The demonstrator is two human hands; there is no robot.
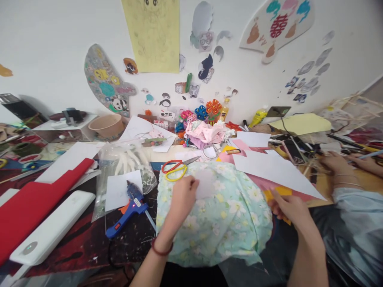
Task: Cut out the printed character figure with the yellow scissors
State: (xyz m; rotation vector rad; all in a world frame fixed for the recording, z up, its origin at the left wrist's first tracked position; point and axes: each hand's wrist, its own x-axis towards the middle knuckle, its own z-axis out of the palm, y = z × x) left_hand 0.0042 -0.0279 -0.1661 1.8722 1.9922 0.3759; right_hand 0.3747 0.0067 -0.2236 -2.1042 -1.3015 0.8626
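My left hand (184,195) is closed, pinching a small pale, see-through square of paper (206,183) over a mint-green floral cloth (221,227). The cloth spreads across the table's front edge, towards my lap. At its right side my right hand (289,209) has its fingers curled on an orange-yellow piece of paper (283,192); the fingertips are partly hidden. Scissors (176,169) with one red and one yellow handle lie on the cloth's upper left, just beyond my left hand. Left of the cloth lies a blue glue gun (131,207) with a lit red light.
A white power strip-like case (54,227) and red sheet (44,203) lie left. A plastic bag (125,159) holds white gloves. Pink cloth (206,131) is heaped at the back. White sheets (275,171) lie right, near a phone (293,151) and another person's hand (335,163).
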